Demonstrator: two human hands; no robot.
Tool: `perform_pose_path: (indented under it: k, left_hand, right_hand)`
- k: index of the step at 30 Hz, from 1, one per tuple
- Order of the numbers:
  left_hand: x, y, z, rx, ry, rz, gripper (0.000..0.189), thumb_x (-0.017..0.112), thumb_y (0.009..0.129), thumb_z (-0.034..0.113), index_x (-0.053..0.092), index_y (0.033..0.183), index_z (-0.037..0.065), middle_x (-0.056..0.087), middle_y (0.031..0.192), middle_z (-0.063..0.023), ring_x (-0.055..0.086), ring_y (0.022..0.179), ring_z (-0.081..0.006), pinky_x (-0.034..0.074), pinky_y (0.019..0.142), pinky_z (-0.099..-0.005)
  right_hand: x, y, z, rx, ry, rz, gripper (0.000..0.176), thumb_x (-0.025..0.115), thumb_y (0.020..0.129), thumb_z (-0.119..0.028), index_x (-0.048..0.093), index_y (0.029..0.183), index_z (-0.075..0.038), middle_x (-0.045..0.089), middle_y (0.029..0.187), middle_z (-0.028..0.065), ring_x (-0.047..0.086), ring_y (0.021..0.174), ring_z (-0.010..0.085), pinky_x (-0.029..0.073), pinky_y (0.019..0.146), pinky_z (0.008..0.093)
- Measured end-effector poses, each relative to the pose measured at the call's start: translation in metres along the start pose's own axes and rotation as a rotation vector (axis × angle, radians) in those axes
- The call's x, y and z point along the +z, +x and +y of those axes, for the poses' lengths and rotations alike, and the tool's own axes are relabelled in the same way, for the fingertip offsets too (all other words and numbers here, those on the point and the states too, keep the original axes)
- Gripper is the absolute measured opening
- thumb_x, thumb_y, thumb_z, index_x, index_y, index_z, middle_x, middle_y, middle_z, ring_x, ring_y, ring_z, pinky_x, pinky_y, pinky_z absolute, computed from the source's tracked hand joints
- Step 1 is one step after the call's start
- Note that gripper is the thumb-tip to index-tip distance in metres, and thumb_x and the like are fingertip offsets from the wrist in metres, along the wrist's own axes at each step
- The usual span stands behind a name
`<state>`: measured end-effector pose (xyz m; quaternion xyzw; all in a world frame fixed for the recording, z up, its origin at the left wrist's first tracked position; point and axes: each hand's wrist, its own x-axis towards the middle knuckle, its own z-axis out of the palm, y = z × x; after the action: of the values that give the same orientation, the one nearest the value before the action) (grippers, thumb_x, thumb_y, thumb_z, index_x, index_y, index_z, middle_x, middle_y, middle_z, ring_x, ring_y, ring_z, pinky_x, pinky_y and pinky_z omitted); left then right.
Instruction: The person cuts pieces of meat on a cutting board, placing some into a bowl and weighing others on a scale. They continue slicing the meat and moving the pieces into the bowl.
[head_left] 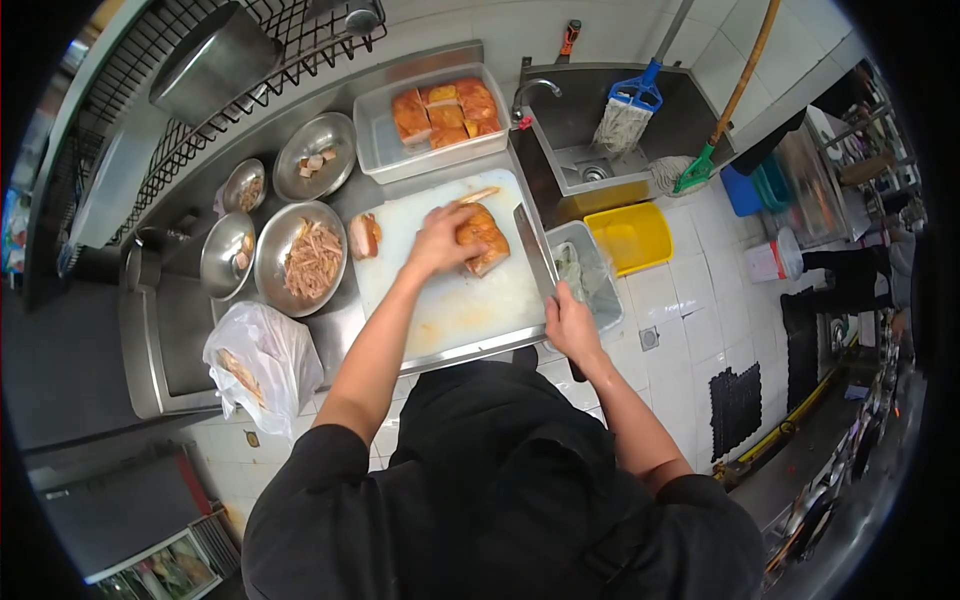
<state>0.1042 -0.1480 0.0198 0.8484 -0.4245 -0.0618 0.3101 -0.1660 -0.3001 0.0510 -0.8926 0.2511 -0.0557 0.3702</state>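
My left hand point(438, 242) clamps the meat point(488, 240) to steady it on the board point(450, 305); my right hand point(570, 325), just beside, grips the cleaver point(535, 250).

Around you the wall point(520, 30) and floor point(690, 290) are white tile, evenly lit. A steel counter point(170, 340) runs along the wall, with a wire rack point(250, 90) above it and a sink point(590, 150) at its end. Two mops point(630, 100) lean in the sink corner. A yellow bin point(630, 235) and black mats point(735, 405) lie on the floor, and a second steel bench point(800, 450) stands to your right.
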Motion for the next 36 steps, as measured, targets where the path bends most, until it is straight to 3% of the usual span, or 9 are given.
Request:
perform_pose_path:
  k: [6, 11, 16, 17, 19, 23, 27, 29, 36]
  left_hand:
    - [-0.005, 0.034, 0.045, -0.175, 0.169, -0.339, 0.080, 0.085, 0.067, 0.043, 0.062, 0.138, 0.014, 0.047, 0.152, -0.0121, 0.043, 0.131, -0.0398, 0.036, 0.113, -0.0445]
    - [-0.013, 0.019, 0.049, -0.211, 0.171, -0.304, 0.077, 0.082, 0.073, 0.047, 0.061, 0.140, 0.015, 0.050, 0.149, -0.0164, 0.044, 0.133, -0.0375, 0.034, 0.114, -0.0438]
    - [-0.018, -0.040, -0.002, -0.611, -0.123, -0.343, 0.081, 0.080, 0.078, 0.051, 0.056, 0.146, 0.015, 0.050, 0.148, -0.0203, 0.047, 0.137, -0.0341, 0.035, 0.113, -0.0497]
    - [-0.028, -0.053, 0.014, -0.611, -0.114, -0.357, 0.081, 0.080, 0.078, 0.051, 0.056, 0.146, 0.015, 0.050, 0.148, -0.0203, 0.047, 0.137, -0.0341, 0.035, 0.113, -0.0497]
    - [-0.057, -0.071, 0.064, -0.264, 0.361, -0.262, 0.085, 0.081, 0.077, 0.045, 0.050, 0.149, 0.014, 0.053, 0.145, -0.0172, 0.053, 0.133, -0.0326, 0.038, 0.110, -0.0514]
    - [-0.025, -0.051, 0.045, 0.053, 0.299, -0.278, 0.082, 0.082, 0.071, 0.035, 0.053, 0.144, 0.011, 0.060, 0.137, -0.0133, 0.055, 0.128, -0.0354, 0.043, 0.106, -0.0494]
    - [-0.028, -0.025, 0.029, 0.040, 0.165, -0.373, 0.074, 0.080, 0.075, 0.034, 0.059, 0.141, 0.009, 0.068, 0.126, -0.0164, 0.064, 0.117, -0.0356, 0.048, 0.101, -0.0428]
    - [-0.044, -0.015, 0.035, -0.195, -0.101, -0.459, 0.062, 0.078, 0.081, 0.033, 0.065, 0.135, 0.007, 0.074, 0.113, -0.0176, 0.070, 0.105, -0.0303, 0.052, 0.094, -0.0357]
    - [-0.062, 0.015, -0.024, -0.444, -0.315, -0.335, 0.052, 0.079, 0.086, 0.039, 0.072, 0.124, 0.004, 0.076, 0.107, -0.0167, 0.071, 0.096, -0.0199, 0.053, 0.088, -0.0327]
  right_hand:
    - [-0.019, 0.013, 0.019, 0.021, 0.022, -0.114, 0.018, 0.053, 0.098, -0.017, 0.050, 0.108, -0.003, 0.068, 0.088, 0.0314, 0.064, 0.086, 0.0535, 0.048, 0.077, 0.0627]
    - [-0.030, 0.013, 0.027, -0.007, 0.081, -0.116, 0.020, 0.054, 0.098, -0.018, 0.051, 0.109, -0.002, 0.068, 0.091, 0.0317, 0.064, 0.090, 0.0535, 0.047, 0.080, 0.0618]
    - [-0.037, -0.005, 0.040, -0.009, 0.202, -0.158, 0.023, 0.055, 0.098, -0.020, 0.051, 0.111, -0.002, 0.068, 0.091, 0.0320, 0.063, 0.090, 0.0544, 0.048, 0.080, 0.0607]
    - [-0.037, -0.009, 0.040, 0.002, 0.214, -0.157, 0.023, 0.055, 0.098, -0.020, 0.051, 0.111, -0.002, 0.068, 0.091, 0.0320, 0.063, 0.090, 0.0544, 0.048, 0.080, 0.0607]
    - [-0.037, -0.011, 0.039, 0.037, 0.158, -0.200, 0.023, 0.055, 0.097, -0.020, 0.051, 0.111, -0.002, 0.067, 0.090, 0.0324, 0.063, 0.090, 0.0549, 0.048, 0.079, 0.0605]
    - [-0.018, -0.005, 0.035, 0.013, 0.148, -0.210, 0.023, 0.055, 0.097, -0.019, 0.050, 0.112, -0.002, 0.067, 0.090, 0.0326, 0.063, 0.088, 0.0549, 0.048, 0.079, 0.0603]
    - [-0.012, 0.009, 0.016, -0.012, 0.137, -0.205, 0.023, 0.055, 0.097, -0.019, 0.050, 0.110, -0.001, 0.067, 0.092, 0.0330, 0.062, 0.091, 0.0549, 0.048, 0.081, 0.0594]
    - [-0.010, 0.012, 0.010, 0.003, 0.152, -0.187, 0.024, 0.055, 0.097, -0.020, 0.050, 0.110, -0.001, 0.067, 0.093, 0.0332, 0.062, 0.092, 0.0549, 0.047, 0.081, 0.0591]
    - [0.001, 0.010, 0.011, 0.099, 0.216, -0.149, 0.024, 0.055, 0.097, -0.021, 0.050, 0.108, 0.000, 0.067, 0.094, 0.0339, 0.062, 0.095, 0.0541, 0.048, 0.083, 0.0583]
